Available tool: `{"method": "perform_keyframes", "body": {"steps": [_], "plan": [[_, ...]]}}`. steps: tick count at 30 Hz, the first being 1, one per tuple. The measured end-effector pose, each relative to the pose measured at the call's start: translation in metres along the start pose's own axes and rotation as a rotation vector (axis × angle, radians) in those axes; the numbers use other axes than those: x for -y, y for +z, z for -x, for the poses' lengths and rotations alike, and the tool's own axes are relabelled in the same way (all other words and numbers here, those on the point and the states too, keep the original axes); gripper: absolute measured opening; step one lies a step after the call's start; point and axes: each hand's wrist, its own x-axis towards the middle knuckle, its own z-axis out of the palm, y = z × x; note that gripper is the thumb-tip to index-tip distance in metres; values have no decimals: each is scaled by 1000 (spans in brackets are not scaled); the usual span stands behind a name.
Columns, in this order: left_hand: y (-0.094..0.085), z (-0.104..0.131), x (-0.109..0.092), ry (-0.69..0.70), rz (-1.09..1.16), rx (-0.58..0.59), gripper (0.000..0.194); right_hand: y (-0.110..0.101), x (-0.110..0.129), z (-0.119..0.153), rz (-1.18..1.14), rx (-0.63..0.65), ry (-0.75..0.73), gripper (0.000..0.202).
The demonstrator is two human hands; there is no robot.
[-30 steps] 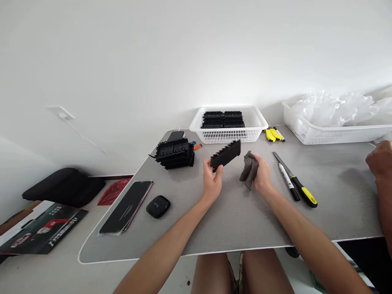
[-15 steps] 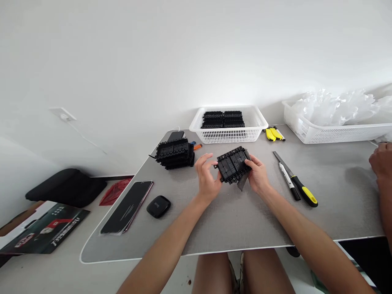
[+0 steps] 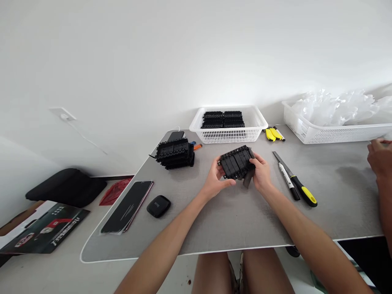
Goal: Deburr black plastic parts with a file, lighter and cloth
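Note:
A black rectangular plastic part [image 3: 235,162] with toothed long edges is held tilted above the table. My left hand [image 3: 214,179] supports its left end, the fingers going behind it and the thumb stretched out below its lower edge. At the other end, my right hand [image 3: 261,169] pinches the part, thumb on top. A dark grey, thin strip [image 3: 248,179] hangs by the right hand's fingers and bends along that end; its material is unclear. Similar black parts [image 3: 175,153] are stacked on the table to the left.
A white basket [image 3: 229,134] behind holds more black parts. Another white basket [image 3: 339,134] holds clear plastic bags. A file [image 3: 306,195] and a marker [image 3: 288,179] lie right, yellow-handled tools [image 3: 272,134] behind. Left are a black case [image 3: 158,206] and a flat dark packet [image 3: 127,207]. Another person's hand [image 3: 379,157] is far right.
My left hand has gone from spread fingers beside the part to cupping its left end. The part has shifted slightly right with my right hand. The other person's hand moved a little.

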Motion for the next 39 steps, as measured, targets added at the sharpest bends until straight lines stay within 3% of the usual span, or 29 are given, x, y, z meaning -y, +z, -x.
{"method": "perform_keyframes", "body": {"steps": [3, 5, 9, 12, 16, 18, 21, 24, 27, 30, 32, 37, 39], "plan": [[-3, -3, 1, -102, 61, 41, 63, -3, 2, -3, 144, -34, -91, 38], [-2, -4, -1, -165, 12, 45, 52, -3, 3, -4, 238, 16, -160, 42], [3, -3, -4, -262, -25, 115, 44, -3, 3, -4, 404, 140, -273, 57], [4, -2, -2, -305, 46, 110, 46, -6, 6, -4, 546, 30, -382, 59], [2, -4, 3, -308, 109, -6, 48, -8, 15, -1, 672, -203, -646, 52], [1, -5, 6, -283, 102, -115, 45, -7, 19, 3, 743, -190, -747, 49], [-3, -7, 8, -248, 78, -291, 39, -6, 24, 6, 895, -61, -825, 45], [-6, -9, 9, -228, 77, -421, 32, -11, 32, 0, 1094, -112, -810, 47], [-7, -10, 10, -225, 106, -487, 29, -26, 43, -13, 1378, -259, -617, 48], [-7, -10, 10, -219, 131, -508, 28, -44, 48, -24, 1637, -199, -342, 44], [-6, -10, 10, -195, 138, -517, 30, -51, 48, -27, 1722, -141, -276, 41], [-7, -9, 9, -149, 123, -523, 32, -44, 47, -21, 1712, -233, -573, 37], [-7, -9, 9, -154, 126, -528, 31, -38, 47, -17, 1698, -183, -625, 34]]}}
